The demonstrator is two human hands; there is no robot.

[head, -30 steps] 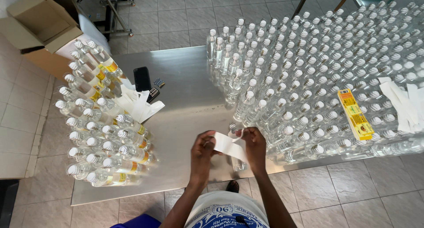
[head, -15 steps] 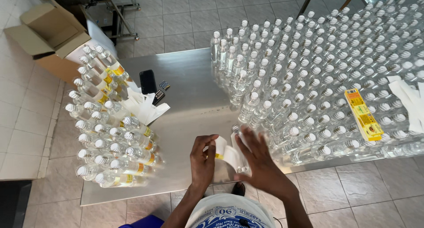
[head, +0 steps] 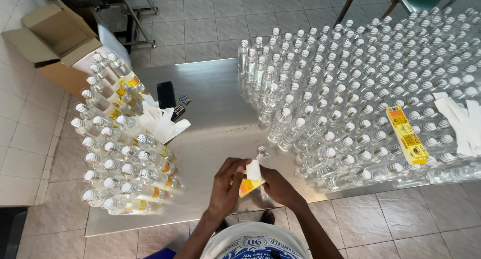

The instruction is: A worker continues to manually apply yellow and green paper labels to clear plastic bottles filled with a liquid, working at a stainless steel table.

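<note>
My left hand [head: 226, 186] and my right hand [head: 278, 186] meet at the near edge of a steel table [head: 215, 98]. Between them is a small clear bottle with a white cap [head: 261, 151] and a yellow-orange label with white backing [head: 249, 180]. The left fingers pinch the label; the right hand wraps the bottle's body, which is mostly hidden. To the left stands a group of labelled bottles [head: 120, 153]. To the right spreads a large mass of unlabelled clear bottles [head: 361, 88].
A yellow label strip [head: 407, 134] and white backing strips [head: 458, 118] lie on the bottles at right. White paper strips [head: 160, 122], a black phone [head: 166, 94] and a small keypad device [head: 181, 106] lie at left. An open cardboard box [head: 52, 38] stands on the tiled floor.
The white strip stretched between my hands one second ago is gone; the hands have closed together around the bottle, with the yellow label now showing against it.
</note>
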